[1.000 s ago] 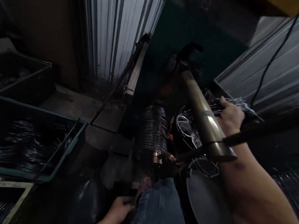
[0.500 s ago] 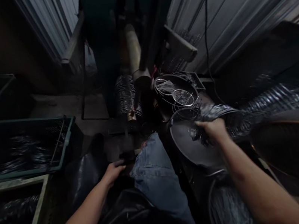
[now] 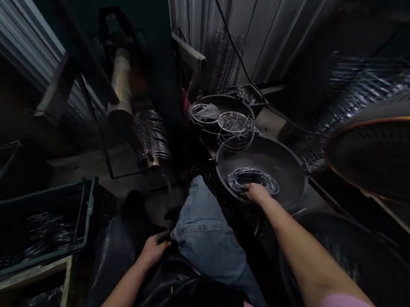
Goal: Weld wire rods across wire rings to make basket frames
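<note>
My right hand (image 3: 257, 193) reaches down into a wide dark round pan (image 3: 287, 161). Its fingers are closed on the near left edge of a coiled bundle of thin shiny wire rings (image 3: 257, 174) lying in the pan. My left hand (image 3: 156, 249) is low beside my denim-covered knee (image 3: 199, 216), over dark, glossy material. Its fingers look closed together at a dark spot, and what they hold, if anything, is hidden. Ahead of it, a stack of wire rings (image 3: 151, 136) hangs around a rod below a pale cylinder (image 3: 121, 78).
Another round pan (image 3: 247, 110) behind holds wire rings and short wires. To the right are a large copper-rimmed pan (image 3: 387, 122) and many blurred wires (image 3: 366, 91). A green crate (image 3: 91, 208) and a yellowish crate (image 3: 68, 284) stand left. A black cable (image 3: 235, 47) hangs ahead.
My right hand has moved left and inward with the wire rings, which now lie in the pan instead of trailing across its right side. The view has turned right; my left hand stays by the knee.
</note>
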### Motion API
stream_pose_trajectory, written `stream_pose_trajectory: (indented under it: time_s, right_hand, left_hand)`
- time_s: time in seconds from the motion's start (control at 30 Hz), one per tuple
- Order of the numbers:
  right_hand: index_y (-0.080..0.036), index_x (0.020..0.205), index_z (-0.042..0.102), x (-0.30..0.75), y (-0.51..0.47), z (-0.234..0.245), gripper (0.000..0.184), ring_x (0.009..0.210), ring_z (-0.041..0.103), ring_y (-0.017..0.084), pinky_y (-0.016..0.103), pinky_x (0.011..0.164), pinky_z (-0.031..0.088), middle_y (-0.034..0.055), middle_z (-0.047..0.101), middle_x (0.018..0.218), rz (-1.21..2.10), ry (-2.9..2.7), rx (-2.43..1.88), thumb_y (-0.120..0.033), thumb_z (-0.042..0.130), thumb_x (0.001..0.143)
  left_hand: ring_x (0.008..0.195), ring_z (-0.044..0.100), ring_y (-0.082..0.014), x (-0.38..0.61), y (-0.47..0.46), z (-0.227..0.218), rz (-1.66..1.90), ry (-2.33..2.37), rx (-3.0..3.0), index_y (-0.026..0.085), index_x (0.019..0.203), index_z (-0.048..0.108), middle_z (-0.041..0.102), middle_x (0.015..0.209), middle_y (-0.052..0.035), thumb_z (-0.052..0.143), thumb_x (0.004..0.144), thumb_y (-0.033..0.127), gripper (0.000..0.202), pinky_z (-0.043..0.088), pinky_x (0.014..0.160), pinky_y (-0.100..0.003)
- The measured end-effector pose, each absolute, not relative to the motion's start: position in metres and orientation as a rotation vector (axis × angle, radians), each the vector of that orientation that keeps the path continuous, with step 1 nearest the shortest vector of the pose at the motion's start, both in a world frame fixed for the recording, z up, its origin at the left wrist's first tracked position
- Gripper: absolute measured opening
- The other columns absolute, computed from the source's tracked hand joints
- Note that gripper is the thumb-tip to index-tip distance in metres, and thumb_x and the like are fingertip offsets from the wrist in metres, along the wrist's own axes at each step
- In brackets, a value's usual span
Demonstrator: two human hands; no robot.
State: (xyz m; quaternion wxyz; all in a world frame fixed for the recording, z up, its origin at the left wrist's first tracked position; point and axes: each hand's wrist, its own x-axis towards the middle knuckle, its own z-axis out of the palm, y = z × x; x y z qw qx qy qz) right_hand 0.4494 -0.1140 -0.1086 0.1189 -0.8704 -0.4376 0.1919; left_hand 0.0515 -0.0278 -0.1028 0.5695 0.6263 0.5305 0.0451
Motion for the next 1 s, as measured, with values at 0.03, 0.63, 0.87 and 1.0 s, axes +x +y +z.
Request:
stream_pose_trajectory:
  time_s: [0.03,0.63,0.87,1.0]
  right_hand:
    - [-0.018,0.109,0.054,0.454,-0.117,-0.111,0.028,0.091,0.057,0.017,0.036,0.076,0.049,0.0066,0.056,0.109,0.559,-1.240,-2.533,-0.033,0.052,0.087]
    - [-0.017,0.091,0.067,0.458,-0.186,0.026,0.032,0.070,0.056,0.016,0.029,0.068,0.044,0.0021,0.064,0.076,-0.103,-0.737,-1.896,-0.039,0.060,0.070]
    - [-0.019,0.084,0.065,0.324,-0.163,0.098,0.028,0.050,0.049,0.010,0.022,0.046,0.040,-0.0022,0.057,0.062,0.716,-0.784,-1.360,-0.030,0.073,0.061]
    - [-0.018,0.083,0.059,0.258,-0.121,0.061,0.030,0.044,0.045,0.010,0.022,0.039,0.035,-0.0032,0.051,0.056,0.979,-0.870,-1.425,-0.042,0.063,0.066]
  left_hand:
    - [0.101,0.059,-0.0278,0.053,-0.029,-0.102,0.098,1.245,1.482,0.013,0.099,0.069,0.068,0.102,-0.0081,0.059,0.056,0.023,0.046,0.043,0.089,-0.034]
    - [0.097,0.060,-0.0279,0.050,-0.038,-0.085,0.198,1.193,1.355,0.004,0.122,0.052,0.067,0.103,-0.0148,0.066,0.061,0.035,0.070,0.044,0.086,-0.036]
    - [0.112,0.050,-0.0252,0.049,-0.037,-0.032,0.605,0.834,0.977,0.015,0.128,0.047,0.055,0.122,-0.0139,0.075,0.054,0.028,0.080,0.039,0.091,-0.032]
    - [0.099,0.058,-0.0254,0.033,-0.048,0.005,0.546,0.395,0.713,0.023,0.137,0.032,0.059,0.114,-0.0128,0.071,0.058,0.038,0.090,0.044,0.083,-0.036]
